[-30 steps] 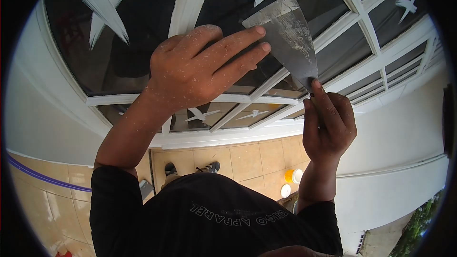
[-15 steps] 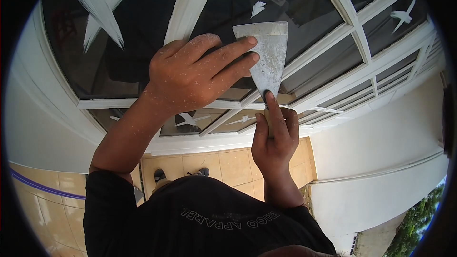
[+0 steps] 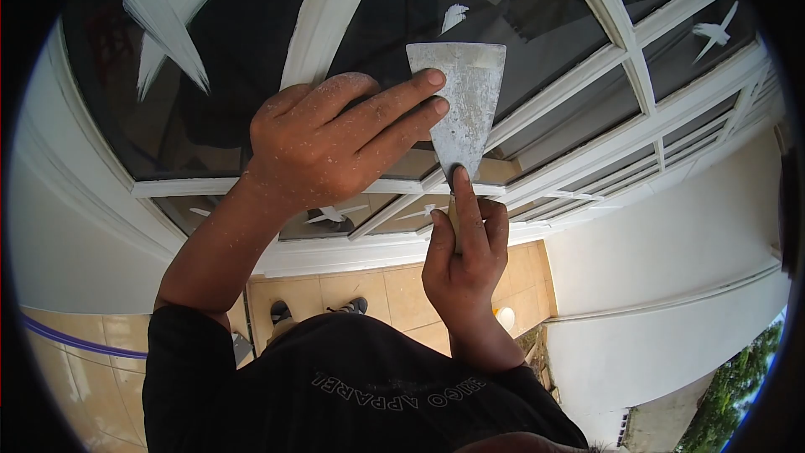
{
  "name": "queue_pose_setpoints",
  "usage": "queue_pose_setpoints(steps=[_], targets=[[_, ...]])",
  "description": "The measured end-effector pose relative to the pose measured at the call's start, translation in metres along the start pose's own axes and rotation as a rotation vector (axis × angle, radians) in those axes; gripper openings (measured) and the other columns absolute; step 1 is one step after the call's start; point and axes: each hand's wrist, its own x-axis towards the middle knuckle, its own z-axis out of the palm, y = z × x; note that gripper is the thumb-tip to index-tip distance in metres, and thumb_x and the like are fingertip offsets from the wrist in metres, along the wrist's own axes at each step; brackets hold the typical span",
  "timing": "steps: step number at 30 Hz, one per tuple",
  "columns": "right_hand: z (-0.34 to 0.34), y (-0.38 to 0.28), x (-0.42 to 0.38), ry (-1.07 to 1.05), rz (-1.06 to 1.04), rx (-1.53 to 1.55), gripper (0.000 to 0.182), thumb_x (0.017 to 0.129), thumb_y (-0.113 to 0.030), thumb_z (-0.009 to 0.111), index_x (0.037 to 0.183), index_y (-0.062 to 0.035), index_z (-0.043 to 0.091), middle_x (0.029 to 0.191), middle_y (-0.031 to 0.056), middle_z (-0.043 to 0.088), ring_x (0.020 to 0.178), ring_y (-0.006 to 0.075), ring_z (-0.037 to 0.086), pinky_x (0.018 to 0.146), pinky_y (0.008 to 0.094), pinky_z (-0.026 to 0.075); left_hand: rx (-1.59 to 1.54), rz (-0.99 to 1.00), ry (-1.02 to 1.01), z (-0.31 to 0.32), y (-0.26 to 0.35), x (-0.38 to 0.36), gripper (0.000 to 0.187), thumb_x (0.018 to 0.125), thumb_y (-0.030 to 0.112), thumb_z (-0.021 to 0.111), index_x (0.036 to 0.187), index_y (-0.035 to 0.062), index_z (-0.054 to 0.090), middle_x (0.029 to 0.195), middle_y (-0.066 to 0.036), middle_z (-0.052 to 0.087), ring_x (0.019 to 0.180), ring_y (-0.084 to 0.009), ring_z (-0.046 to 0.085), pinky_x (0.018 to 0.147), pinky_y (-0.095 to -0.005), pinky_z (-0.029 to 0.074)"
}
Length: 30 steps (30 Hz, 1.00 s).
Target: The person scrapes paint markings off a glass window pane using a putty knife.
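My right hand (image 3: 470, 256) is wrapped round the handle of a putty knife (image 3: 465, 105), its index finger stretched along the base of the metal blade. The blade is wide, grey and smudged, and points up toward the window. My left hand (image 3: 323, 138), speckled with white dust, has two outstretched fingertips on the blade's left side; its other fingers are spread or partly hidden. Behind both hands is a white-framed window (image 3: 323, 17) with dark glass. A small white paint mark (image 3: 454, 17) shows on the glass just above the blade.
A large white painted cross (image 3: 168, 25) marks the left pane, and a smaller one (image 3: 713, 32) the right. Below are tan floor tiles (image 3: 402, 295), a white round container (image 3: 505, 317) and a purple hose (image 3: 80, 337). A white wall (image 3: 646, 285) stands right.
My right hand and the putty knife's handle have shifted left. My left hand has moved slightly left and down. The white round container has come into view beside my right wrist.
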Motion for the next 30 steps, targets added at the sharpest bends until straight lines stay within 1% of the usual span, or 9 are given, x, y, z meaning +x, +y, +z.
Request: queue_pose_setpoints(steps=[7,9,13,16,18,21,25,27,30], targets=[[0.003,-0.015,0.002,0.001,0.029,0.055,0.055,0.09,0.0,0.066,0.144,-0.003,0.054,0.09,0.0136,0.053,0.071,0.0221,0.054,0.054,0.0329,0.047,-0.002,0.003,0.0,0.002,-0.002,0.0,0.021,0.081,0.026,0.077,0.102,0.0257,0.081,0.116,0.01,0.075,0.075,-0.0045,0.064,0.059,-0.0143,0.049],[0.003,-0.019,0.003,-0.01,0.044,0.064,0.056,0.091,0.001,0.065,0.145,-0.0022,0.052,0.091,0.0141,0.052,0.072,0.0224,0.054,0.055,0.0331,0.047,0.002,-0.009,0.028,0.005,-0.002,-0.001,0.021,0.083,0.024,0.075,0.103,0.0264,0.081,0.117,0.012,0.075,0.074,-0.0038,0.063,0.058,-0.0137,0.049],[0.005,-0.024,0.003,-0.021,0.069,0.06,0.056,0.091,0.0,0.064,0.145,-0.0022,0.052,0.09,0.014,0.051,0.072,0.0224,0.054,0.055,0.0331,0.047,0.023,0.004,0.056,0.008,-0.003,-0.003,0.023,0.083,0.023,0.074,0.105,0.0275,0.08,0.118,0.014,0.074,0.072,-0.0033,0.062,0.056,-0.0137,0.048],[0.01,-0.023,0.005,0.015,0.053,0.062,0.056,0.091,0.0,0.064,0.146,-0.0019,0.052,0.09,0.0143,0.051,0.072,0.0226,0.054,0.056,0.0331,0.048,0.034,-0.004,0.062,0.009,-0.003,-0.003,0.025,0.083,0.022,0.072,0.106,0.0283,0.08,0.118,0.015,0.074,0.071,-0.0031,0.06,0.056,-0.0133,0.047],[0.011,-0.022,0.006,0.04,0.01,0.069,0.057,0.091,-0.001,0.064,0.146,-0.0031,0.052,0.089,0.0143,0.051,0.071,0.0229,0.053,0.056,0.0333,0.047,0.059,-0.014,0.06,0.008,-0.003,-0.002,0.026,0.083,0.022,0.071,0.107,0.0289,0.08,0.118,0.015,0.074,0.071,-0.0029,0.058,0.057,-0.0128,0.046],[0.006,-0.022,0.005,-0.01,0.078,0.072,0.057,0.09,0.0,0.065,0.146,-0.0062,0.054,0.089,0.0142,0.051,0.071,0.0228,0.055,0.055,0.0336,0.048,0.067,-0.01,0.045,0.008,-0.003,-0.002,0.026,0.084,0.023,0.071,0.108,0.0293,0.08,0.119,0.016,0.074,0.072,-0.0029,0.058,0.058,-0.0127,0.046],[0.0,-0.014,0.009,0.021,0.062,0.085,0.056,0.09,0.0,0.066,0.144,-0.0097,0.057,0.089,0.0133,0.052,0.068,0.0212,0.057,0.053,0.0336,0.048,0.076,-0.011,0.019,0.008,-0.001,-0.001,0.026,0.084,0.024,0.071,0.109,0.0304,0.08,0.119,0.017,0.073,0.072,-0.003,0.058,0.059,-0.0131,0.047],[-0.009,-0.012,0.012,-0.024,0.086,0.042,0.054,0.089,0.001,0.067,0.142,-0.0112,0.06,0.088,0.0121,0.053,0.065,0.0198,0.057,0.051,0.0336,0.049,0.101,-0.008,0.022,0.009,-0.001,-0.001,0.026,0.085,0.025,0.071,0.11,0.0315,0.079,0.119,0.017,0.073,0.073,-0.0031,0.058,0.059,-0.0128,0.047],[-0.013,-0.004,0.016,-0.004,0.049,0.023,0.054,0.088,0.001,0.068,0.14,-0.0133,0.062,0.086,0.012,0.053,0.063,0.0196,0.057,0.051,0.0335,0.049,0.13,0.01,0.02,0.007,0.0,0.0,0.027,0.086,0.027,0.072,0.111,0.032,0.079,0.12,0.017,0.073,0.072,-0.0033,0.059,0.059,-0.0125,0.047]])
